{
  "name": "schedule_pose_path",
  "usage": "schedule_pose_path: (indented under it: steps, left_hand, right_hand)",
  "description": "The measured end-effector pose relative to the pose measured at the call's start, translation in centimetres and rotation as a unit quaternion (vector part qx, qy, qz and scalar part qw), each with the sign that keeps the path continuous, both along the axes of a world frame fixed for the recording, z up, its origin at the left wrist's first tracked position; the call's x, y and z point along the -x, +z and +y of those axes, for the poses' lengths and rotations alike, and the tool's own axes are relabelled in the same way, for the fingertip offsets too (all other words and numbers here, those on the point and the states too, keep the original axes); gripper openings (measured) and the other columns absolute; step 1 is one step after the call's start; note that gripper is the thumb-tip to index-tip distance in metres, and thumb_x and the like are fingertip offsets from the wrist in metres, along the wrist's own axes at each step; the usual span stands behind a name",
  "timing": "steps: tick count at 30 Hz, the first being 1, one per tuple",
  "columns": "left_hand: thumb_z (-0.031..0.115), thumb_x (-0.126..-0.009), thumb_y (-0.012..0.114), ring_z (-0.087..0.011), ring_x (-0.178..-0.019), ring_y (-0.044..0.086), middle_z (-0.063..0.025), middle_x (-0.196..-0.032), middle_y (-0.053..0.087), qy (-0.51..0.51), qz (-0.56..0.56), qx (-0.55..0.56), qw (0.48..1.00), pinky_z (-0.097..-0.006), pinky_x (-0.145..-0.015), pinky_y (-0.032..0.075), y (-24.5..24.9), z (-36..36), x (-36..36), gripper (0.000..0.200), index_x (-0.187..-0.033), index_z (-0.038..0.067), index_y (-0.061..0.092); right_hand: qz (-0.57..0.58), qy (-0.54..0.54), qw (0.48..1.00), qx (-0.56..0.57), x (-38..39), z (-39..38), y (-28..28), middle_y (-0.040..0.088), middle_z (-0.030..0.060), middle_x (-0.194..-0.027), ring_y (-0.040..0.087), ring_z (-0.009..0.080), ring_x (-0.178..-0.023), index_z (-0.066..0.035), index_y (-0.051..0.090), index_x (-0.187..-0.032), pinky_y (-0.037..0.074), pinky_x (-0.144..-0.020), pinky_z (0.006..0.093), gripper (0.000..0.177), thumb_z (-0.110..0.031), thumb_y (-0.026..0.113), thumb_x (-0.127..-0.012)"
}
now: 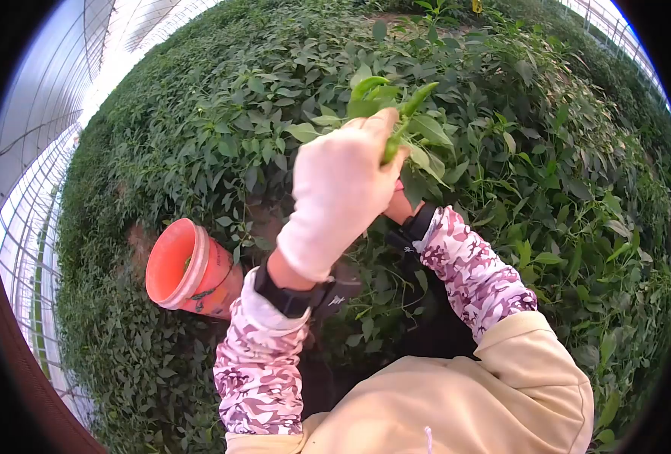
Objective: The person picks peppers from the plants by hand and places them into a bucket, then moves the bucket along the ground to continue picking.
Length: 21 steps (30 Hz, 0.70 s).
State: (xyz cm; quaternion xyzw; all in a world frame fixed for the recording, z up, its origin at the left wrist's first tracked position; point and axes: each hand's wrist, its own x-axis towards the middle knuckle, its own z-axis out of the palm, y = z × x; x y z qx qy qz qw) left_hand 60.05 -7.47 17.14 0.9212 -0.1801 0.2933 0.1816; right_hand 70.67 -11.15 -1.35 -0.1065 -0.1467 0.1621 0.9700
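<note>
My left hand [343, 181], in a pale glove, is raised over the plants with its fingers closed round green peppers [419, 98]. One pepper points up to the right, another curves above the fingertips, and leaves stand around them. Behind and below it is my right hand [400, 203]; only a small part near the wrist shows, and its fingers are hidden by my left hand and the leaves. Both wrists wear dark bands over patterned sleeves.
A red bucket [218, 284] leans at the left, its mouth tilted toward the left, with a bit of green inside. Dense leafy plants [275, 98] surround my arms. A greenhouse wall [33, 129] curves along the far left.
</note>
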Motion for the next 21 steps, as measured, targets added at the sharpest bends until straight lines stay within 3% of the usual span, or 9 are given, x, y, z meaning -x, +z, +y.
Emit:
schedule_pose_path:
  steps: [2,6,9,11,13,14,16,17,21]
  left_hand:
    - [0.028,-0.078,0.06,-0.0316,-0.076,0.061,-0.0137,-0.079,0.063,0.091,0.002,-0.083,0.992,-0.0393,-0.065,0.049,-0.5,-1.3,-2.1,0.038,-0.107,0.004,0.056]
    - [0.028,-0.077,0.061,-0.0315,-0.075,0.061,-0.0134,-0.075,0.062,0.111,0.106,-0.082,0.985,-0.0391,-0.063,0.048,-0.4,-1.6,-4.1,0.025,-0.089,0.006,0.059]
    - [0.026,-0.077,0.063,-0.0259,-0.065,0.061,-0.0127,-0.072,0.062,0.06,0.077,-0.034,0.995,-0.0346,-0.057,0.047,-1.4,-0.6,-3.5,0.023,-0.088,0.006,0.061]
    - [0.012,-0.081,0.063,-0.0059,-0.053,0.05,-0.0041,-0.074,0.064,-0.136,0.122,0.294,0.938,-0.0197,-0.047,0.039,-0.4,0.8,-1.3,0.014,-0.091,0.003,0.063]
    - [0.013,-0.083,0.061,-0.0078,-0.059,0.057,-0.0048,-0.077,0.064,-0.154,-0.053,0.373,0.914,-0.0198,-0.047,0.043,2.3,2.6,1.6,0.011,-0.088,0.004,0.062]
    - [0.017,-0.085,0.059,-0.0069,-0.058,0.056,-0.007,-0.081,0.064,-0.175,-0.046,0.482,0.857,-0.0169,-0.046,0.042,4.0,3.9,3.5,0.013,-0.09,0.004,0.061]
    - [0.025,-0.088,0.053,-0.0043,-0.053,0.053,-0.0074,-0.082,0.066,-0.168,-0.203,0.414,0.872,-0.0139,-0.041,0.039,5.7,9.0,5.2,0.022,-0.093,0.005,0.061]
    - [0.028,-0.089,0.051,-0.0037,-0.051,0.053,-0.007,-0.082,0.066,-0.115,-0.258,0.399,0.872,-0.0137,-0.041,0.04,6.4,11.5,6.3,0.024,-0.095,0.007,0.061]
    - [0.023,-0.086,0.058,-0.0045,-0.056,0.046,-0.0061,-0.082,0.063,0.157,-0.373,0.354,0.843,-0.0157,-0.048,0.035,7.1,20.5,10.0,0.024,-0.088,-0.001,0.06]
  right_hand:
    - [-0.105,-0.021,0.993,-0.05,1.7,0.6,3.1,0.056,0.0026,-0.095,0.053,0.0203,-0.088,-0.01,0.053,-0.102,0.044,-0.078,0.0309,0.033,-0.037,0.038,-0.09]
    - [-0.168,0.006,0.975,0.148,2.5,0.6,1.7,0.057,0.0042,-0.093,0.053,0.0222,-0.089,-0.01,0.055,-0.098,0.044,-0.077,0.0332,0.029,-0.034,0.042,-0.087]
    - [-0.23,-0.043,0.898,0.374,3.3,-0.8,1.0,0.057,0.0054,-0.092,0.053,0.0236,-0.089,-0.011,0.056,-0.094,0.044,-0.077,0.0349,0.026,-0.032,0.045,-0.085]
    - [-0.36,-0.209,0.659,0.627,3.3,-1.0,1.5,0.057,0.0062,-0.092,0.053,0.0245,-0.089,-0.011,0.057,-0.092,0.044,-0.076,0.036,0.023,-0.031,0.047,-0.084]
    - [-0.427,-0.335,0.392,0.742,2.6,-0.8,2.3,0.058,0.007,-0.091,0.053,0.0254,-0.09,-0.011,0.058,-0.089,0.043,-0.076,0.0371,0.021,-0.029,0.049,-0.082]
    - [-0.439,-0.391,0.301,0.751,2.3,-1.0,2.5,0.058,0.0074,-0.091,0.053,0.0259,-0.09,-0.011,0.058,-0.088,0.043,-0.076,0.0377,0.02,-0.028,0.05,-0.082]
    - [-0.421,-0.498,0.186,0.735,1.6,-1.6,2.9,0.058,0.0082,-0.09,0.053,0.0268,-0.09,-0.012,0.059,-0.086,0.043,-0.075,0.0388,0.018,-0.027,0.053,-0.08]
    - [-0.391,-0.337,0.262,0.816,2.1,-2.5,6.3,0.057,0.0075,-0.094,0.052,0.0276,-0.093,-0.011,0.059,-0.087,0.045,-0.073,0.0413,0.019,-0.028,0.055,-0.079]
    - [-0.27,-0.449,0.375,0.765,-2.0,-5.8,4.2,0.061,0.0151,-0.078,0.058,0.0339,-0.081,-0.005,0.061,-0.076,0.045,-0.073,0.0417,0.034,-0.038,0.053,-0.082]
